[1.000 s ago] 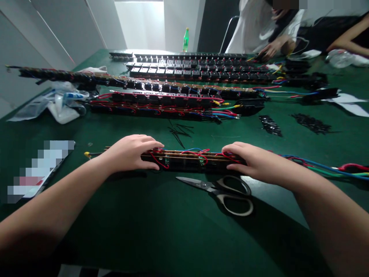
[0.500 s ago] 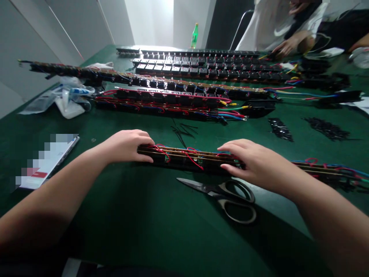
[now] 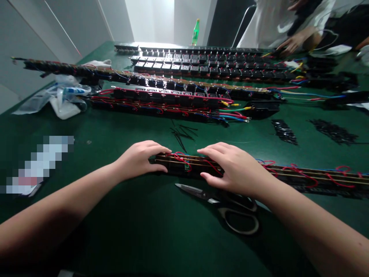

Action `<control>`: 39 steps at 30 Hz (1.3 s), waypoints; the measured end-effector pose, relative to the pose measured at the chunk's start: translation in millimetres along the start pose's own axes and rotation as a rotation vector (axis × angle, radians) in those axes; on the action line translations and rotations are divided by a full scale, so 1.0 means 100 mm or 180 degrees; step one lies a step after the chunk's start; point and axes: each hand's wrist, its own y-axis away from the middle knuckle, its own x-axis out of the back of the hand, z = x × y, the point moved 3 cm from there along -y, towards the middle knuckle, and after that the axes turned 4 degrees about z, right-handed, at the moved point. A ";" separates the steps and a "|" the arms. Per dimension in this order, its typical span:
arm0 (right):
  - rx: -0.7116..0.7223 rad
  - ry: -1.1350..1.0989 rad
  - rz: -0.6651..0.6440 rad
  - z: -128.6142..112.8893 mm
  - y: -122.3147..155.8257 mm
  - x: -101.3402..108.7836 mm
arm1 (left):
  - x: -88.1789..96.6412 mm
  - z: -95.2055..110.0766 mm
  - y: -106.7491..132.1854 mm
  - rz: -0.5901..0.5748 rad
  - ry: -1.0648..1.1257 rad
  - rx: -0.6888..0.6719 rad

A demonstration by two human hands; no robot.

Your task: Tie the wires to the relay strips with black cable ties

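Note:
A long black socket strip with brass rails and red and blue wires [image 3: 302, 179] lies across the green table [image 3: 144, 231] in front of me. My left hand [image 3: 141, 159] grips its left end, fingers curled over the top edge. My right hand [image 3: 230, 167] rests on the strip a little to the right, fingers bent over it and thumb at the near side. Grey-handled scissors [image 3: 227, 207] lie just in front of the strip, partly under my right wrist.
Several more wired strips [image 3: 178, 102] lie in rows further back. A few loose black cable ties [image 3: 181, 132] and two piles of small black parts [image 3: 284, 130] sit mid-table. Clear plastic bags [image 3: 60, 100] lie at left. A green bottle [image 3: 196, 32] stands far back. Another person [image 3: 294, 23] works at the far right.
The strip has slid to the right under my hands. Both hands have shifted right with it and now sit closer together near its left end.

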 end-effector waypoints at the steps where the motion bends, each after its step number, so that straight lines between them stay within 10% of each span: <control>1: 0.0025 -0.0026 -0.0031 0.00 -0.01 -0.02 | -0.04 0.04 -0.01 0.0035 0.0074 -0.0055; 39: -0.0370 -0.1103 -0.0367 0.08 0.10 -0.10 | -0.04 0.11 0.00 -0.0123 0.0463 -0.0659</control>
